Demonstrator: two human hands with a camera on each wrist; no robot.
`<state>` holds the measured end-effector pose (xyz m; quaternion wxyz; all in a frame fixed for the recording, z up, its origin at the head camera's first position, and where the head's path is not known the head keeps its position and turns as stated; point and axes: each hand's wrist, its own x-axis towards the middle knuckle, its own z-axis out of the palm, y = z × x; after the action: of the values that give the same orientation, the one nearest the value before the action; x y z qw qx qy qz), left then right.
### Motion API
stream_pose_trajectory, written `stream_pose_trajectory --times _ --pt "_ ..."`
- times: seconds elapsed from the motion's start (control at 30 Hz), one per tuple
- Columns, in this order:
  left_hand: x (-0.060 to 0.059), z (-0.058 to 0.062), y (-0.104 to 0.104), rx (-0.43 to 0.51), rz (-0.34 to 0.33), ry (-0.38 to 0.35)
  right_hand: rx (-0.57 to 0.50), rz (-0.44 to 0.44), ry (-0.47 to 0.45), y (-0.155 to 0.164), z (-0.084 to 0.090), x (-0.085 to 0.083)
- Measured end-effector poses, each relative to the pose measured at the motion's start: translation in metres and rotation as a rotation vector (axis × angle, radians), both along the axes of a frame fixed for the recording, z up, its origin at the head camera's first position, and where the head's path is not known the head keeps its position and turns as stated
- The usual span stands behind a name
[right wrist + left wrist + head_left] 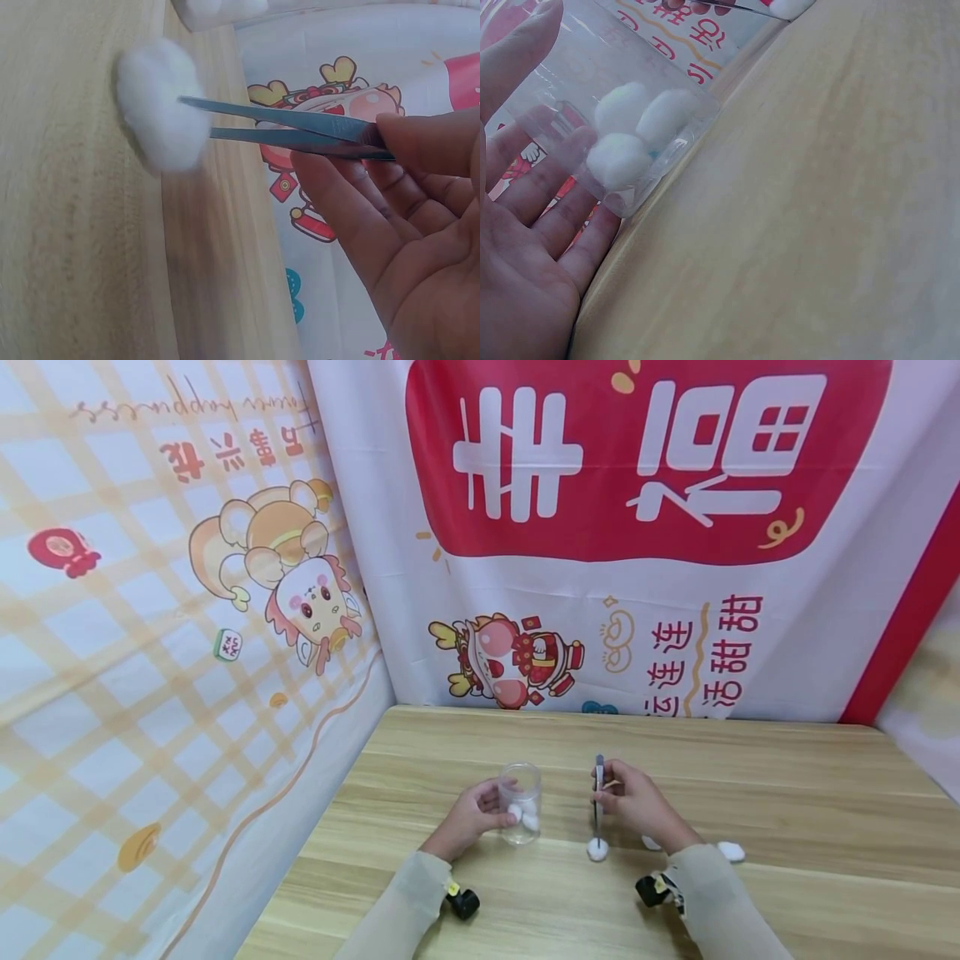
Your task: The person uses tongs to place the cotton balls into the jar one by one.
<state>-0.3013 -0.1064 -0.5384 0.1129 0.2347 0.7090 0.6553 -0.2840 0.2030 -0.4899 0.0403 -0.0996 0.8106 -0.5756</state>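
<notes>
Two hands work side by side on the wooden table (750, 777) in the head view: the left hand (472, 817) curls round a clear plastic cup (521, 802) standing upright, and the right hand (637, 802) pinches metal tweezers (597, 797) held point-down over a cotton ball (597, 850) on the tabletop. Two more cotton balls (731, 851) lie near the right sleeve, one half hidden behind the wrist.

From the left wrist, the cup (630, 112) shows as thin, glossy and see-through, with three soft white balls (619, 159) bunched at its bottom; the fingers (547, 195) lie along its wall, steadying it.

From the right wrist, the tweezers (300, 131) are slim, smooth steel, their tips slightly apart and straddling the fluffy ball (161, 105) (whether they already bite into it I cannot tell). A good pick, I judge, wants the tips set across the middle of the ball and squeezed gently, since the fibres give and a shallow nip would only pull off a wisp; the cup should be kept firmly upright and close by.
</notes>
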Motion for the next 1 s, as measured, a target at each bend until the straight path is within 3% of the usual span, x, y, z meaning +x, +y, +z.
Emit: stream_pose_trajectory --times 0.3,1.0 --pt "-0.001 -0.002 -0.0002 0.015 -0.006 0.006 0.026 -0.027 -0.008 -0.0013 0.001 0.0" --pt "-0.0013 -0.0019 0.0008 0.015 0.001 -0.003 -0.047 -0.065 0.031 0.0048 0.0013 -0.002"
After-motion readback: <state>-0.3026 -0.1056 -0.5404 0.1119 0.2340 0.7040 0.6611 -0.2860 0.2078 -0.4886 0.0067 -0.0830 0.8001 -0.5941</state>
